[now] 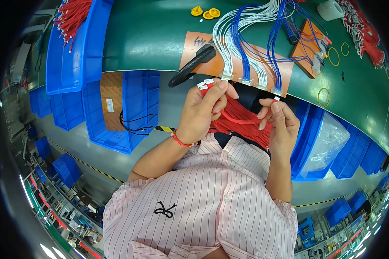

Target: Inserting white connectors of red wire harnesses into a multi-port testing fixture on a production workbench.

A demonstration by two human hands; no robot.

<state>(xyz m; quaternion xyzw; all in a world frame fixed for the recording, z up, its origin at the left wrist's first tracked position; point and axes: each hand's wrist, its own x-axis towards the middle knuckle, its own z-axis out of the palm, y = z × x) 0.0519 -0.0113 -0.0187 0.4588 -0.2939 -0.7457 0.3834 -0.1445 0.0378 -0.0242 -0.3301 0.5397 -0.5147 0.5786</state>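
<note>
My left hand [205, 103] is closed round several red wires with white connectors [206, 83] sticking out above the fingers. Pinched in my right hand [283, 123] is the white-tipped end of a red wire [246, 122], which sags between the two hands. A thick bundle of red wires [242, 110] lies across my lap beneath. Just above my hands, an orange-brown board [194, 43] sits at the table edge. White wires [222, 39] and blue wires [245, 64] run down to white connectors [261, 86] along its front edge; both hands are close to that row.
The green table [147, 39] carries a black handle-like tool [193, 64], yellow caps [208, 14], an orange block [306, 54] with small parts, yellow rings [323, 97] and a white roll [330, 10]. Blue bins [69, 64] stand left; another with clear plastic [328, 138] is right.
</note>
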